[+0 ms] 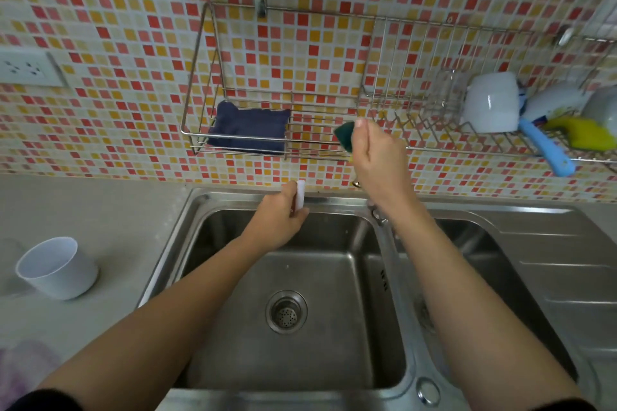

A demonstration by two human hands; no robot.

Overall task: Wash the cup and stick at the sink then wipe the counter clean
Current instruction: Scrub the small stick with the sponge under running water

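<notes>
Both forearms reach in from the bottom edge, their dark sleeves cut off at the corners, over a steel sink (180,237) whose drain (286,311) shows between them. My left grip (278,223) is curled around a white stick (300,195) above the sink's back rim; only the stick's upper end shows past the fingers. My right grip (377,160) is up by the wire rack (314,130) on the tiled wall, pinching a green sponge (345,137) that the hand mostly hides. The right wrist covers most of the tap (377,213). A white cup (58,267) stands on the counter (100,210) left of the sink, apart from both hands. A folded dark blue cloth (248,132) lies in the rack. Something pale purple (20,374) at lower left is blurred and cut off.
</notes>
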